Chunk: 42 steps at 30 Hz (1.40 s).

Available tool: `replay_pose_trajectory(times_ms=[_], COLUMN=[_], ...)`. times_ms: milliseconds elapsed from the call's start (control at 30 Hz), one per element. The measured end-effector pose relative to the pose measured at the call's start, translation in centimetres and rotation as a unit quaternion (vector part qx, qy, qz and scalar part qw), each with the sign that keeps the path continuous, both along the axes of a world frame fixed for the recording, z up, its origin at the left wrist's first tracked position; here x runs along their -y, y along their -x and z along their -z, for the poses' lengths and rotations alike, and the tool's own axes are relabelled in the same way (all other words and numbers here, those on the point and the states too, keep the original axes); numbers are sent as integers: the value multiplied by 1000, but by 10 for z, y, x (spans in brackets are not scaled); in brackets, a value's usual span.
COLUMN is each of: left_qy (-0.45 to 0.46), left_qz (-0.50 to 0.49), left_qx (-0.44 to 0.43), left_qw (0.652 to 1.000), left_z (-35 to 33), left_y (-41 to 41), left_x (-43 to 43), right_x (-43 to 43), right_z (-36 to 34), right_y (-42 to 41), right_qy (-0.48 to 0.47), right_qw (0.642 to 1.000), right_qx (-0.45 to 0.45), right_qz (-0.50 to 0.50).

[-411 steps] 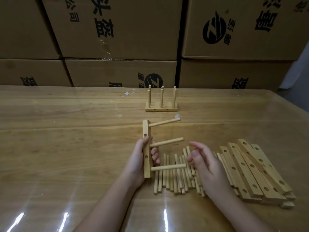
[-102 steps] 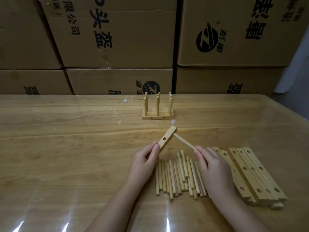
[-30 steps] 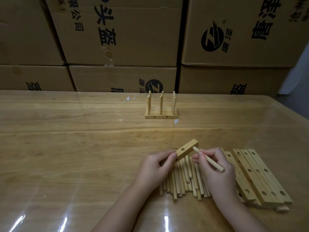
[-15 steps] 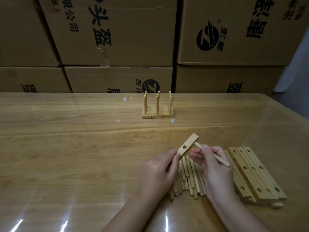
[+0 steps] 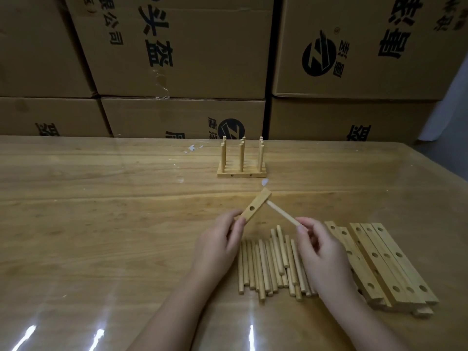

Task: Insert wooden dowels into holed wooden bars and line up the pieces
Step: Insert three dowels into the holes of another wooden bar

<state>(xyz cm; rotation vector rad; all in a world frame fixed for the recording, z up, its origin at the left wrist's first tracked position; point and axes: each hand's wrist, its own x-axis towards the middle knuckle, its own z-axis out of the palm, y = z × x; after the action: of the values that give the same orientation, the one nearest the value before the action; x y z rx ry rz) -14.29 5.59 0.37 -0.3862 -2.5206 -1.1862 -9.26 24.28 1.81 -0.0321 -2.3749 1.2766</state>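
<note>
My left hand [image 5: 217,245] grips the lower end of a holed wooden bar [image 5: 254,208], tilted up to the right above the table. My right hand [image 5: 320,252] pinches a wooden dowel [image 5: 282,214] by its near end. The dowel's far tip meets the bar's upper end. Below the hands lies a row of loose dowels [image 5: 271,264]. A stack of holed bars [image 5: 379,264] lies to the right. Farther back stand finished bars with upright dowels [image 5: 241,163], side by side.
Stacked cardboard boxes [image 5: 177,54] form a wall behind the wooden table [image 5: 88,224]. A small white scrap [image 5: 193,148] lies near the table's far edge, and another [image 5: 264,182] lies by the finished pieces.
Both hands rose with the bar and dowel. The dowel, held by its middle half a second ago, is now pinched at its near end with its tip at the bar's upper hole.
</note>
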Motion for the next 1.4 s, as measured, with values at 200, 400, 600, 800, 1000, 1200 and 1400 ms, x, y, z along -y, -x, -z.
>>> replay_pose_trajectory(times_ms=[200, 400, 600, 800, 1000, 1200, 1400], left_qy=[-16, -35, -29, 4, 17, -232, -557], left_qz=[89, 92, 107, 107, 100, 66, 66], left_qx=[38, 28, 2, -19, -3, 134, 223], left_qw=[995, 995, 994, 994, 995, 961, 797], left_z=[8, 10, 5, 0, 3, -3, -10], left_y=[1, 2, -1, -4, -4, 1, 12], left_x=[-1, -1, -2, 0, -1, 1, 16], right_x=[4, 6, 5, 3, 5, 5, 17], right_z=[1, 2, 6, 4, -1, -1, 6], right_y=[0, -2, -3, -4, -4, -2, -10], right_qy=[-206, -144, -46, 30, 65, -33, -317], right_qw=[978, 989, 999, 999, 995, 998, 920], right_qx=[-23, -21, -11, 38, 62, -50, 45], right_qz=[25, 10, 4, -20, -32, 16, -227])
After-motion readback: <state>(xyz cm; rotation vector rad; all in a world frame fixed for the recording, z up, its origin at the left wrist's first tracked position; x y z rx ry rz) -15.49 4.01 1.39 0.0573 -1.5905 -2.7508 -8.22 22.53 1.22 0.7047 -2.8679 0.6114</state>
